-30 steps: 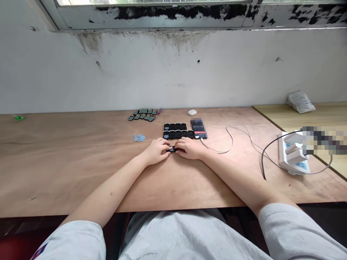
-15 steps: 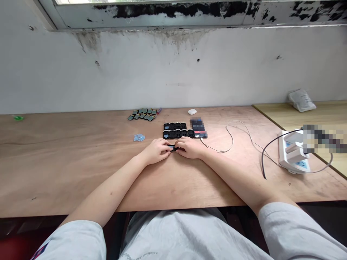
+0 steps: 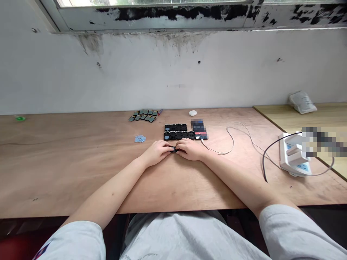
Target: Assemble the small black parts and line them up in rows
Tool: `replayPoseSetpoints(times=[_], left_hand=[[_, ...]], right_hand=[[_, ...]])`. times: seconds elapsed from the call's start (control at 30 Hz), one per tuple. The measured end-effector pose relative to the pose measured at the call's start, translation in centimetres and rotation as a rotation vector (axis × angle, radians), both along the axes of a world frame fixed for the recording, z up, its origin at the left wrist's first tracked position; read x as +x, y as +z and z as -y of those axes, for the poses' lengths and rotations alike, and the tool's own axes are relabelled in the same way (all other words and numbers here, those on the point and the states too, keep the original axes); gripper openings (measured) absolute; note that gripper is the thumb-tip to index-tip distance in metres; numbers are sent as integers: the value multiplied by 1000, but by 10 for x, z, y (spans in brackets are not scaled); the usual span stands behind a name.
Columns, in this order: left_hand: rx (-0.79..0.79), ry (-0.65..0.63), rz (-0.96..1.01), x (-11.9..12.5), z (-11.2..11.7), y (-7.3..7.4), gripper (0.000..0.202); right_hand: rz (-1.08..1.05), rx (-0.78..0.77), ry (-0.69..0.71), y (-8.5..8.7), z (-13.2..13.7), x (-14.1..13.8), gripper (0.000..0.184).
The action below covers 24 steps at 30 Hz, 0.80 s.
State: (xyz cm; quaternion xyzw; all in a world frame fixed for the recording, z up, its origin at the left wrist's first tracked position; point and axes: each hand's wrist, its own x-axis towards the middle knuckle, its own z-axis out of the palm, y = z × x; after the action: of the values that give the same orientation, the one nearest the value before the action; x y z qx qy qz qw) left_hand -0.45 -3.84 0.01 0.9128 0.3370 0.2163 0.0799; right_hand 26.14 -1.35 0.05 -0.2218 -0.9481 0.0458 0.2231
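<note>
1. The left hand [image 3: 155, 152] and right hand [image 3: 190, 149] rest on a pale plywood table [image 3: 81, 173], just below the middle of the frame.
2. Their fingers [image 3: 165, 148] curl narrowly inward, holding a small black plastic piece [image 3: 172, 150] between them.
3. Two rows of black plastic frames [image 3: 177, 132] lie just above the hands.
</note>
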Motion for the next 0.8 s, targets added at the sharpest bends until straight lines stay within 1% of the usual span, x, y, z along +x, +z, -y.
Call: replayPoseSetpoints(times=[0.13,0.23,0.3,0.37,0.43,0.47,0.53,0.6,0.7,0.77,0.8], left_hand=[[19,2,35,0,2,3,31],[95,73,51,-2,1,3,30],[170,202,58,-4,-3,2,30],[242,407,73,-7,-12,1,31],[280,618,79,-9,-25,0,33],[277,698,65,-10,-33,-1,34],[236,793,-2,-10,-50,-2,34],[181,849,-77,-7,-66,-3,35],[135,909,-108,1,-83,-3,39],[113,898,-108,5,-89,-4,38],[98,870,-109,5,-91,-5,38]], right_hand=[[-17,-3,-8,0,1,0,19],[-102,-29,-21,1,3,2,31],[-166,-32,-69,2,4,4,42],[-190,-19,-98,3,5,5,46],[-175,-2,-86,3,4,6,44],[-162,3,-74,3,4,6,42],[-138,10,-66,3,4,5,37],[-118,22,-64,4,5,4,34],[-91,38,-54,5,6,4,30],[-85,33,-47,6,6,4,28],[-84,29,-44,5,6,5,28]])
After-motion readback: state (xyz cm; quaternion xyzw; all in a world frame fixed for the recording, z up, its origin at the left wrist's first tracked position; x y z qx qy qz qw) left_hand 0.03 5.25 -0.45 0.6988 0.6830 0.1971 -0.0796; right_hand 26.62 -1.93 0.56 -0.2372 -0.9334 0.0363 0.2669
